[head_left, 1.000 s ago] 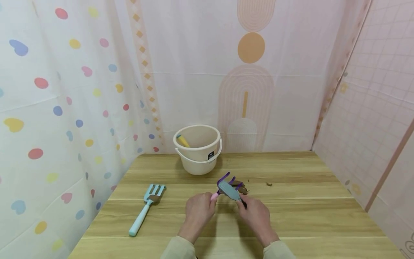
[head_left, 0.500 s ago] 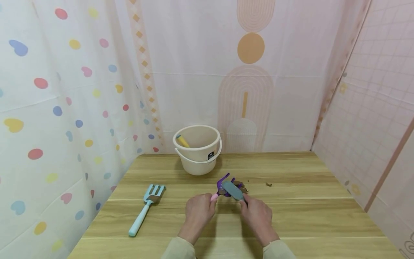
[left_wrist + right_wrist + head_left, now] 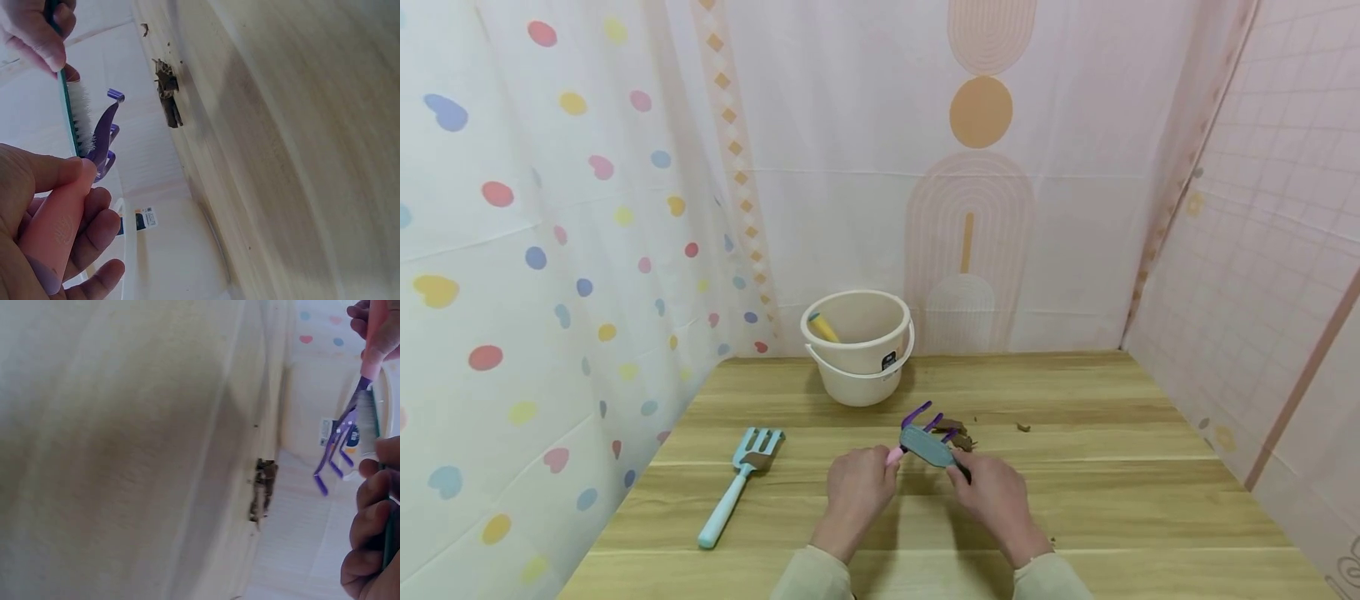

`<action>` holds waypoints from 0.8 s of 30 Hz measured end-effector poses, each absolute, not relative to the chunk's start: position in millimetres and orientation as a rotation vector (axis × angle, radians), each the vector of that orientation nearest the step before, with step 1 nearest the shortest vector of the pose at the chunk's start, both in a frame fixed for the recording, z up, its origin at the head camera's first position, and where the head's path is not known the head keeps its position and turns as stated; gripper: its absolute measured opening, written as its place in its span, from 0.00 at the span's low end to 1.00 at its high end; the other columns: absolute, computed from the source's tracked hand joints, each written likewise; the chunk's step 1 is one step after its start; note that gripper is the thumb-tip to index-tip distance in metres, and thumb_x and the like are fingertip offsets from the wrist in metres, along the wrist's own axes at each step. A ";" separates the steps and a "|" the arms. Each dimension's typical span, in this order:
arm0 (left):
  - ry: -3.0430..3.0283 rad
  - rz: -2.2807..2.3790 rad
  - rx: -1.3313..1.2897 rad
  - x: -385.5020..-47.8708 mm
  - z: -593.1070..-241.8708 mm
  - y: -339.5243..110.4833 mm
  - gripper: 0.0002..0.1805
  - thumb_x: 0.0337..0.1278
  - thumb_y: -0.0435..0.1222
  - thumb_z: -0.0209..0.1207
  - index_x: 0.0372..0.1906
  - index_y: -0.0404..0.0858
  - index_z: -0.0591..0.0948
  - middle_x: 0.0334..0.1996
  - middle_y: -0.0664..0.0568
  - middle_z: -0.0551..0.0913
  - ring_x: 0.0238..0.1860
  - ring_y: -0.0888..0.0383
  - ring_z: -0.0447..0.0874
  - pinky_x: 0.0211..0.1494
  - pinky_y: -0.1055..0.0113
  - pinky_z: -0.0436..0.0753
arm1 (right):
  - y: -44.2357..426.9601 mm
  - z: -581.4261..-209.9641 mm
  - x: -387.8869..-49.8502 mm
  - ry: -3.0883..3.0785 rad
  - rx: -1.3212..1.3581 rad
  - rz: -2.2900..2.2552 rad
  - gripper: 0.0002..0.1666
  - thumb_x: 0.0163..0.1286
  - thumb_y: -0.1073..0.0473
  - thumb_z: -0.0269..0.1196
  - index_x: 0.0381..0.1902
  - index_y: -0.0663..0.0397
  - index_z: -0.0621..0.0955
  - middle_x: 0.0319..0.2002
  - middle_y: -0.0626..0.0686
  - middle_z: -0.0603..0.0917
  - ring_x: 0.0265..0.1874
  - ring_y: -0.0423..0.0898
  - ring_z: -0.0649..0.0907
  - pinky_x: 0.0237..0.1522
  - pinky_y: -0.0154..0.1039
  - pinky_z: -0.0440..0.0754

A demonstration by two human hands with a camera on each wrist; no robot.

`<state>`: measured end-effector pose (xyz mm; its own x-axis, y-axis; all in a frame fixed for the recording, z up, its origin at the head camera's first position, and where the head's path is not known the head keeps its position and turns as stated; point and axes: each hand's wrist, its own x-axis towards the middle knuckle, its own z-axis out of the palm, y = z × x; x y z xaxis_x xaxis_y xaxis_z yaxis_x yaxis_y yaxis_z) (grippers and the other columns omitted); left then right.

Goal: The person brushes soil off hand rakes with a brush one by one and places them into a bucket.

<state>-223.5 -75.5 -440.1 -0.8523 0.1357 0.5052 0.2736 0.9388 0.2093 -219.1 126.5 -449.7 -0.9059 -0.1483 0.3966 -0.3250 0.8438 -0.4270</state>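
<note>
Purple rake [image 3: 103, 134], 1 brush [image 3: 927, 447], 2 hands [image 3: 859, 490] [image 3: 996, 498]

Evenly lit, wood-grained tabletop [image 3: 1120, 492], streaked crosswise, enclosed on three sides. At left we see a white curtain [image 3: 550, 317] of coloured dots and hearts; behind, a back curtain [image 3: 857, 208] printed with arches [image 3: 934, 250] and an orange-tan disc [image 3: 981, 112]; at right, a faintly gridded curtain [image 3: 1262, 225].
</note>
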 end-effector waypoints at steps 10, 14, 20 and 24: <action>-2.605 -0.389 -0.301 -222.0 -439.2 -73.1 0.14 0.55 0.41 0.68 0.20 0.42 0.78 0.13 0.55 0.74 0.14 0.57 0.70 0.18 0.62 0.66 | 123.2 -444.9 -218.4 -2.690 0.277 0.612 0.18 0.67 0.51 0.66 0.53 0.48 0.85 0.32 0.52 0.87 0.16 0.42 0.71 0.16 0.39 0.65; -2.614 -0.418 -0.291 -223.1 -439.7 -72.8 0.15 0.56 0.41 0.68 0.19 0.43 0.77 0.13 0.56 0.73 0.14 0.57 0.70 0.19 0.62 0.66 | 124.0 -448.1 -219.4 -2.686 0.254 0.629 0.18 0.67 0.51 0.66 0.53 0.46 0.85 0.32 0.52 0.87 0.17 0.43 0.74 0.17 0.40 0.66; -2.612 -0.457 -0.299 -223.7 -441.5 -73.0 0.16 0.56 0.41 0.67 0.17 0.44 0.77 0.13 0.57 0.72 0.14 0.59 0.68 0.19 0.63 0.66 | 126.6 -454.0 -220.7 -2.717 0.203 0.728 0.19 0.68 0.51 0.65 0.55 0.48 0.85 0.33 0.53 0.87 0.20 0.44 0.76 0.19 0.42 0.69; -2.614 -0.464 -0.288 -223.2 -441.2 -73.4 0.16 0.56 0.41 0.67 0.17 0.44 0.77 0.13 0.57 0.73 0.14 0.58 0.69 0.19 0.63 0.66 | 132.1 -454.7 -222.1 -2.710 0.124 0.744 0.19 0.68 0.52 0.64 0.54 0.50 0.85 0.34 0.55 0.87 0.22 0.48 0.79 0.19 0.43 0.71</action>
<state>-223.2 -73.4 -441.2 -0.8691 0.1210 0.4796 0.2788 0.9208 0.2729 -222.1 132.1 -454.7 -0.9426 0.0025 0.3339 -0.1683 0.8601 -0.4816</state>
